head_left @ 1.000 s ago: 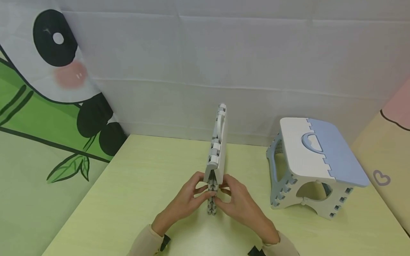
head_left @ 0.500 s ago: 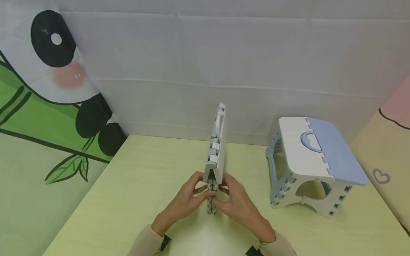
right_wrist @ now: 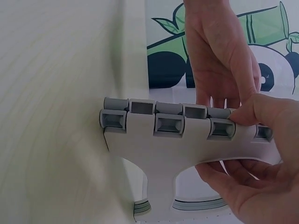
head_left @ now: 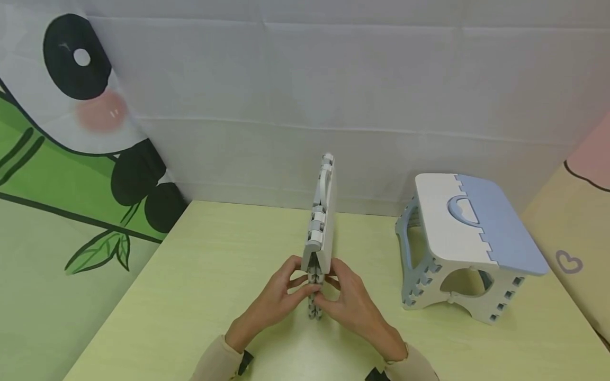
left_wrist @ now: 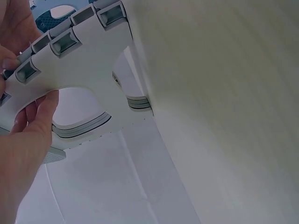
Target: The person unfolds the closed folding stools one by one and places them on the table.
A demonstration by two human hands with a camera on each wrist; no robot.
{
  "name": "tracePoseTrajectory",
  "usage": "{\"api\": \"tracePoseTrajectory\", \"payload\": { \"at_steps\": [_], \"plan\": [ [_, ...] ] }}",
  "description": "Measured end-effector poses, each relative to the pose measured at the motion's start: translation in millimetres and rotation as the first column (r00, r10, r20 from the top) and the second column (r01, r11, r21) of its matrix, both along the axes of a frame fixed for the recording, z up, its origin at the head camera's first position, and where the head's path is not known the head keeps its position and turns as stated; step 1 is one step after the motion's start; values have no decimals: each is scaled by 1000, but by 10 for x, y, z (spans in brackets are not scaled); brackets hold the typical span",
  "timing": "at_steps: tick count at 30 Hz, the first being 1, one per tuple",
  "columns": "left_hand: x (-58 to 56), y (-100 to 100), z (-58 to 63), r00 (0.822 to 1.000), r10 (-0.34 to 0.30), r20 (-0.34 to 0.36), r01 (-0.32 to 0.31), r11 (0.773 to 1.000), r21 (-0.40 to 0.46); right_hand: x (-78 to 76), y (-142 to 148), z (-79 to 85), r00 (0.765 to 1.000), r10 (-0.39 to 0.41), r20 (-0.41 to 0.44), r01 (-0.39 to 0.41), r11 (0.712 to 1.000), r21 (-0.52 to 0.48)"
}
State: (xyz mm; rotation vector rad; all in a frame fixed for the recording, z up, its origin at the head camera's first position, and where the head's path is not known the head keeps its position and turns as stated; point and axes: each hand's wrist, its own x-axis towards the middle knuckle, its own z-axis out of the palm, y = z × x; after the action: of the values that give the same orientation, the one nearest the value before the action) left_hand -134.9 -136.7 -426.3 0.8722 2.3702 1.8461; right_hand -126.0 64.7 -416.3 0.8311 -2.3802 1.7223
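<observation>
A white and grey folding step stool (head_left: pixel 314 233), folded flat, stands on edge at the middle of the table in the head view. My left hand (head_left: pixel 278 293) grips its left side near the front. On the opposite side my right hand (head_left: pixel 350 301) holds it, both thumbs on the hinged leg edge. In the right wrist view, a row of hinge knuckles runs along the folded stool (right_wrist: pixel 159 154), and the right fingers (right_wrist: pixel 215 179) reach through a cut-out. The left wrist view has the left fingers (left_wrist: pixel 44 114) in a similar opening.
To the right stands a second stool (head_left: pixel 462 227), unfolded, with a white and blue top. The pale yellow-green table (head_left: pixel 229 248) ends at a grey-white cloth backdrop (head_left: pixel 305 95). Cartoon-printed cloth (head_left: pixel 95 132) hangs on the left.
</observation>
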Motion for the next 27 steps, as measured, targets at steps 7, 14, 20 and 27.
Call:
{"api": "tracePoseTrajectory", "payload": {
  "at_steps": [7, 14, 20, 27],
  "plan": [
    [-5, 4, 1, 999, -7, -54, 6, 1000, -20, 3, 13, 12, 1000, -6, -18, 6, 1000, 6],
    [-17, -9, -3, 997, -19, -80, 17, 1000, -25, 21, 36, 26, 1000, -15, -6, 15, 999, 35],
    [-19, -22, 4, 996, -8, -89, 4, 999, -36, 21, 62, 23, 1000, -25, -13, 25, 999, 44],
    [-16, -36, 18, 996, -2, -95, -2, 999, -40, 18, 102, 23, 1000, -32, 1, 32, 999, 39]
  ]
}}
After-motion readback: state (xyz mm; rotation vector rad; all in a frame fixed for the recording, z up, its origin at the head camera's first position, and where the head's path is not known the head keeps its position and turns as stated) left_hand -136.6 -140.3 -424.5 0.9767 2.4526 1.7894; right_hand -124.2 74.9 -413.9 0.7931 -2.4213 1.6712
